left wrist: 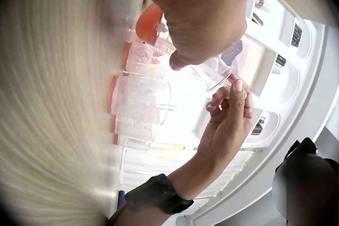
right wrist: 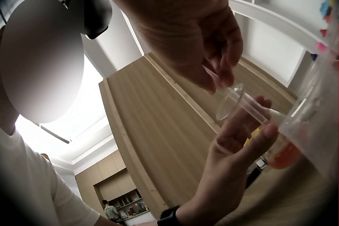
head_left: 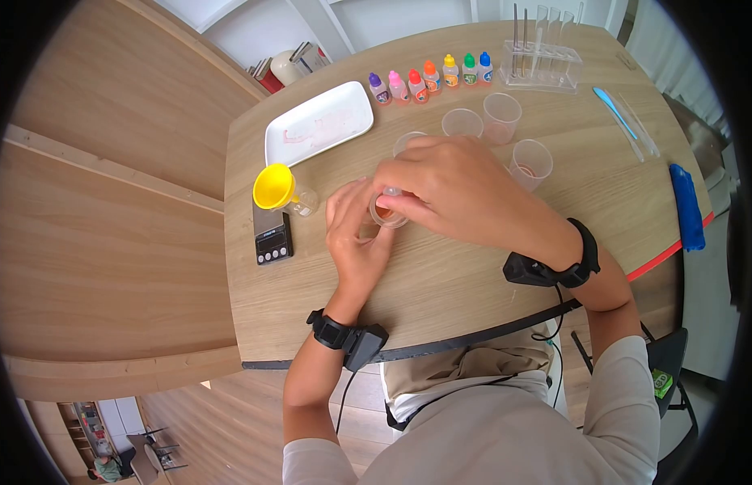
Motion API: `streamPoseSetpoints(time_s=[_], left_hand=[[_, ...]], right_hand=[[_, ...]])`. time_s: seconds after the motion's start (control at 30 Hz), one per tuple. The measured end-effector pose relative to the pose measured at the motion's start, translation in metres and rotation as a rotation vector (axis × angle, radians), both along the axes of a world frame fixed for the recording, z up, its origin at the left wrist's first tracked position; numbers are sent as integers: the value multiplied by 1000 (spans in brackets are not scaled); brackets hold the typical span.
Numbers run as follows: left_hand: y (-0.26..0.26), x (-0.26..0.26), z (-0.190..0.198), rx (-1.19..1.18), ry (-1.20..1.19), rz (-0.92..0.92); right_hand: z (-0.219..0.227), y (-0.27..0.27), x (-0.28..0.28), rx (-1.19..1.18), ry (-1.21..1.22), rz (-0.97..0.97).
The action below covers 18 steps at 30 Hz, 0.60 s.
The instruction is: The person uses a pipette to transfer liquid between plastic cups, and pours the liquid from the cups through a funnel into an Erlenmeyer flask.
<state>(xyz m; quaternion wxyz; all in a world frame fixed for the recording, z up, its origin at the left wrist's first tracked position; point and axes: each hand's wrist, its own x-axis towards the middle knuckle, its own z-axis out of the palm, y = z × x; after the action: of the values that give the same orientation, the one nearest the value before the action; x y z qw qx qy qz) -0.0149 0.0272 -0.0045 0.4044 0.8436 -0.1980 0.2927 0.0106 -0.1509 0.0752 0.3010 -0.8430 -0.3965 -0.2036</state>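
My left hand point(head_left: 353, 230) grips a clear conical flask point(right wrist: 283, 154) by its neck, with orange-red liquid in the bottom. Above the flared rim, my right hand point(head_left: 465, 182) pinches a slim clear stick point(right wrist: 210, 73) between thumb and fingers. Its lower part reaches the flask's mouth in the right wrist view; in the head view the right hand hides most of it. Just beyond the hands stand several clear plastic cups point(head_left: 500, 120). To the left, a yellow funnel point(head_left: 275, 187) sits in another clear flask point(head_left: 305, 204).
A black pocket scale point(head_left: 273, 242) lies at the left, below a white tray point(head_left: 319, 121) with pinkish stains. Several coloured dropper bottles point(head_left: 432, 77) line the back, beside a test tube rack point(head_left: 542, 69). Blue tweezers point(head_left: 614, 109) and a blue wrapped bundle point(head_left: 686, 206) lie at the right.
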Motion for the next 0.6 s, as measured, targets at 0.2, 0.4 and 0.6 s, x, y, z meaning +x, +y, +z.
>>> streamPoseSetpoints(time_s=[0.2,0.4,0.6], left_hand=[[-1,-1,3,-6,2,-1],[1,1,1,13,-7,1],[-3,0,4,12,-19,13]], right_hand=[[1,-2,1,12,27,17],[10,-7,1,83,77,31],[21,-14,0,140,170,28]])
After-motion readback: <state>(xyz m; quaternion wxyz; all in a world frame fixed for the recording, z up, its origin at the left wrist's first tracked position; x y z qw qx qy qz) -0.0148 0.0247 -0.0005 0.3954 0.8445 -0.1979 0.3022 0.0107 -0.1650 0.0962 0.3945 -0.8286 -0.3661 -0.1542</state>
